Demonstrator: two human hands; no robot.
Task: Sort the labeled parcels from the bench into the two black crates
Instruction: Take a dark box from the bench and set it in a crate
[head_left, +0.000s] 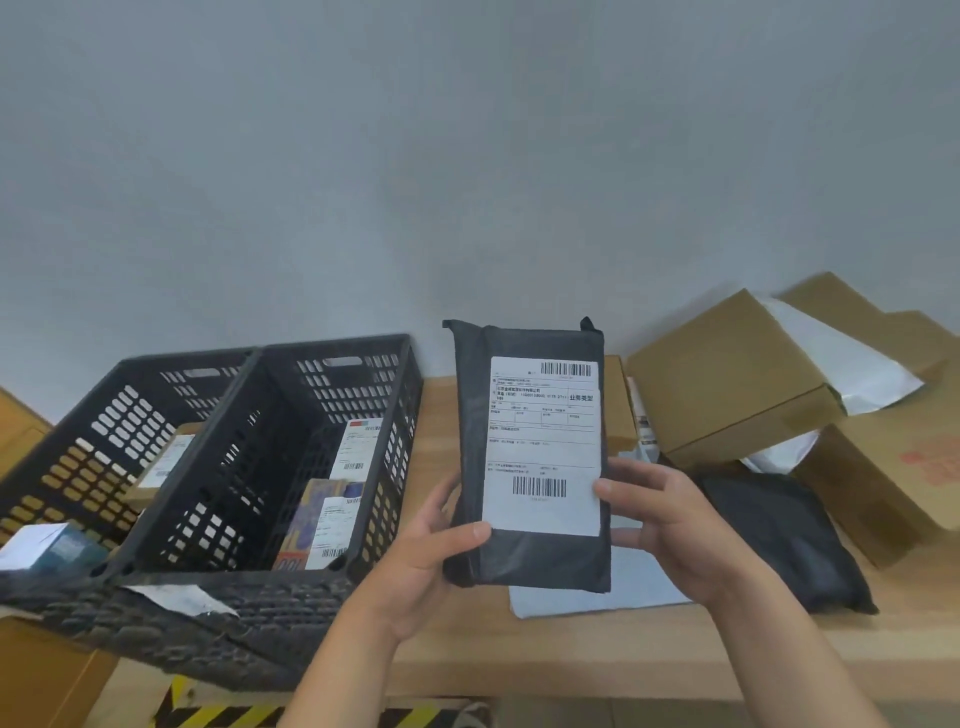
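The left grip (436, 540) and the right grip (660, 514) hold a black parcel (540, 452) upright above the counter (571, 649), with its white label facing the camera. Each thumb presses the label's lower edge area and the fingers curl behind the parcel. Two black crates stand side by side at left: the left crate (192, 364) and the right crate (332, 348). Both contain labeled parcels. Cardboard boxes (727, 374) and a second black bag (784, 540) lie at right.

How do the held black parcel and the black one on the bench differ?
The held black parcel stands upright between left hand and right hand; the bench black parcel lies flat, untouched. The held one shows a white label; the other shows none. Both are black bags.
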